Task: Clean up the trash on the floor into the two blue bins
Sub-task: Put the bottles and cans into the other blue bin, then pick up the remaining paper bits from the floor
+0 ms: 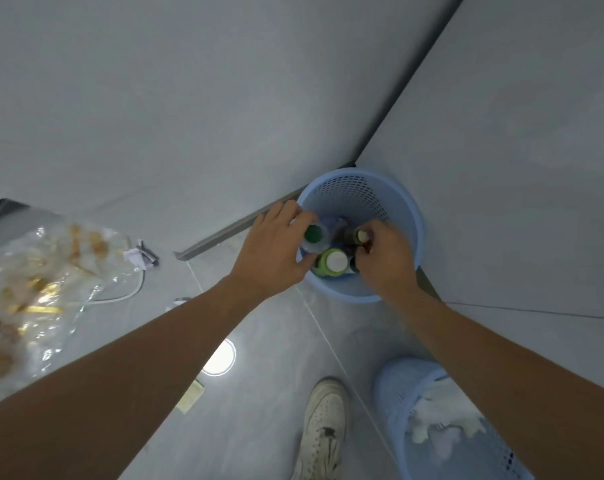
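from the head view, the left hand (276,247) gripped a green-capped bottle (315,237) over the blue bin (402,202) in the wall corner, while the right hand (383,252) pinched a dark bottle (357,235) inside it. a second blue bin (397,386) stood near the shoe (324,424), and a clear bag of trash (33,289) lay on the floor at left.

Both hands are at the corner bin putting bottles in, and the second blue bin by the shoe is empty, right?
Not quite. The head view shows the second blue bin beside the shoe holding white crumpled trash. Both hands, left hand and right hand, are at the corner bin with bottles.
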